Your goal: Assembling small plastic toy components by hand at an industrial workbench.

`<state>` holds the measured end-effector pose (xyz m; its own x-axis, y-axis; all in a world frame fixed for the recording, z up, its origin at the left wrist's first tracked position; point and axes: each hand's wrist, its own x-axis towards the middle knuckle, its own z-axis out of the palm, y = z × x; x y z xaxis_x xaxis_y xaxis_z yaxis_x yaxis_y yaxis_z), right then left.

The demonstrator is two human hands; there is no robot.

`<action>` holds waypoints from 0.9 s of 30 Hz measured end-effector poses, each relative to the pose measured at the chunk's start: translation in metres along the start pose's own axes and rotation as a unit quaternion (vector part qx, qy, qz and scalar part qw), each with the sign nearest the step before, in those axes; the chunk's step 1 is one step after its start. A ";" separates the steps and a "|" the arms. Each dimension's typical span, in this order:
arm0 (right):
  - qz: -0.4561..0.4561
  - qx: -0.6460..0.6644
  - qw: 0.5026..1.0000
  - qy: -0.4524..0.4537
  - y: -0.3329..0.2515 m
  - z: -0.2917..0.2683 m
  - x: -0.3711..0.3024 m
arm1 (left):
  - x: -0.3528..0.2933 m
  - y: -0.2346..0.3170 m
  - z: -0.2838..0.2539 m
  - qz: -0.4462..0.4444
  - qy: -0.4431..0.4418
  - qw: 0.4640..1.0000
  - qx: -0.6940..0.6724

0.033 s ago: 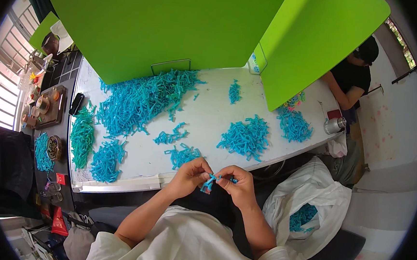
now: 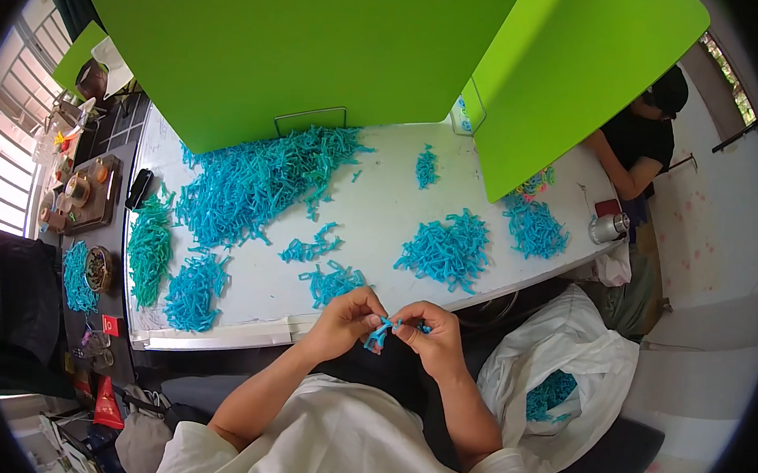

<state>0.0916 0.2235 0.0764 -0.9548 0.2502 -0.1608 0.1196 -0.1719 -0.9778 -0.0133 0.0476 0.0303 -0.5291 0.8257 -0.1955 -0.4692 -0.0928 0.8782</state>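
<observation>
Both hands meet just off the near edge of the white table (image 2: 382, 193), near the middle. Left hand (image 2: 343, 325): thumb and forefinger pinching blue strips (image 2: 378, 336), which hang between the two hands. Right hand (image 2: 433, 337): thumb and forefinger pressed together on the same strips; more blue shows beside its curled fingers, whether gripped or not I cannot tell. Just beyond the left hand, a small pile (image 2: 333, 285) of like strips; to its right and farther off, a rounder mound (image 2: 445, 252). Far left, the large heap (image 2: 251, 184) reaches the foot of a green panel (image 2: 321, 57). Left edge: a greener pile (image 2: 149, 251), a black case (image 2: 140, 189) at its far end. Near right, beside the table, an open white sack (image 2: 507, 360) with blue strips inside. Far right, a co-worker (image 2: 645, 145) in black, partly behind a second green panel (image 2: 583, 84).
</observation>
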 end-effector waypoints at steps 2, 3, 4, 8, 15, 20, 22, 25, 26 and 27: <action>0.014 -0.011 1.000 -0.009 0.003 -0.002 0.000 | 0.000 0.000 0.002 0.005 0.010 1.000 0.003; 0.015 -0.011 1.000 -0.012 0.004 -0.003 0.001 | 0.000 0.001 0.003 0.005 0.010 1.000 0.003; 0.016 -0.012 1.000 -0.015 0.005 -0.003 0.001 | 0.000 0.003 0.004 0.004 0.008 1.000 -0.004; 0.003 -0.031 0.999 -0.017 0.005 -0.005 0.003 | -0.002 0.008 0.008 -0.005 0.006 1.000 -0.010; 0.102 -0.105 0.981 -0.128 0.005 -0.013 0.012 | -0.014 0.004 0.017 -0.052 0.037 0.983 0.174; 0.116 0.033 0.992 0.027 0.046 0.012 -0.014 | -0.022 -0.027 0.016 0.053 0.144 0.976 0.153; 0.116 0.030 0.992 0.047 0.050 0.016 -0.011 | -0.026 -0.014 0.015 0.015 0.157 0.974 0.162; 0.144 0.125 0.978 0.082 0.051 0.012 -0.001 | -0.018 0.007 0.005 0.016 0.217 0.943 0.251; 0.173 0.223 0.955 0.096 0.052 0.008 0.002 | -0.014 0.013 0.000 0.053 0.263 0.906 0.328; 0.201 0.265 0.938 0.097 0.062 0.001 0.004 | -0.009 0.009 -0.012 0.087 0.271 0.855 0.434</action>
<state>0.0946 0.2131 0.0153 -0.7872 0.2235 -0.5748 0.2586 -0.7266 -0.6366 -0.0208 0.0330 0.0344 -0.8977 0.4406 0.0046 0.2268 0.4529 0.8622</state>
